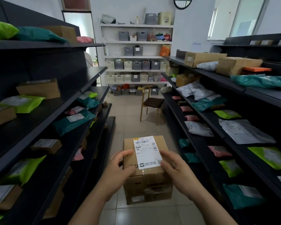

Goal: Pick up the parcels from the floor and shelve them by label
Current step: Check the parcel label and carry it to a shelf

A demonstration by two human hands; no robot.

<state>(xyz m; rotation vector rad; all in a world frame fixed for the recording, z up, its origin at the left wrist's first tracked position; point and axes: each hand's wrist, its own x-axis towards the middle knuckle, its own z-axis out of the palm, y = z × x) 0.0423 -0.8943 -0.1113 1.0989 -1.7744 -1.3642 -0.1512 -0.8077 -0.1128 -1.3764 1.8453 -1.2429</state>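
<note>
Cardboard box (146, 161) (white label (147, 151) facing up) is being gripped by left hand (120, 168) and right hand (178, 171), between dark shelves (81, 93).

Wooden-framed chair with dark brown seat (152, 103): 12 o'clock, upright, just before the far rack.
White open metal rack (136, 42): 12 o'clock, against the back wall, several levels.
Grey plastic storage bins (137, 65): in rows on most rack levels, some with white tags.
Cream slotted plastic bins (119, 78): lower rack levels, beside the grey ones.
Orange crumpled bag (165, 51): right end of a middle level.
Pale yellow lidded tub (165, 18): rack top, right end.
Round black-rimmed wall clock (182, 3): 1 o'clock, cut off by the top edge.
Tall pale-framed window (250, 17): 2 o'clock.
</note>
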